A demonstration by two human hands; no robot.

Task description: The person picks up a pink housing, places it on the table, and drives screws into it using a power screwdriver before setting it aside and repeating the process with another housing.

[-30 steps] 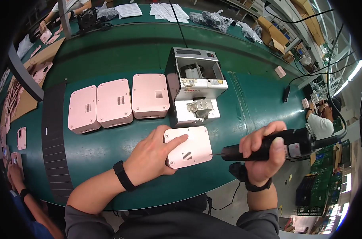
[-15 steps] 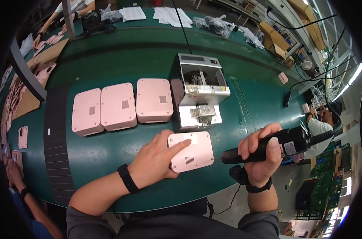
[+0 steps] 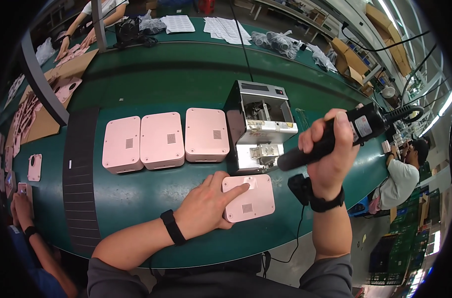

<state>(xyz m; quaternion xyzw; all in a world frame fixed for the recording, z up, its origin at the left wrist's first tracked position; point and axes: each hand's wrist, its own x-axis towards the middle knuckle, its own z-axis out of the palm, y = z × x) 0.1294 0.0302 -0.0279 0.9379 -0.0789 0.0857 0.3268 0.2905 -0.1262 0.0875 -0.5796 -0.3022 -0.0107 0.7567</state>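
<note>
My left hand holds a pink plastic box against the green table, its index finger stretched across a pale rectangular patch on the top. Slots and corner screw holes show on that face. Closed round a black electric screwdriver is my right hand, raised to the right of the box. The screwdriver's nose is beside the front of a grey metal machine, which looks like a screw feeder. I cannot make out the bit at the nose. Both wrists wear black bands.
Three pink boxes stand in a row left of the machine. A dark slatted strip crosses the table farther left, with a pink part beyond it. Co-workers' hands work at the left edge; another person sits right.
My right hand has lifted the screwdriver up from the box's right edge towards the machine. The left hand stays on the box. The whole view has shifted slightly.
</note>
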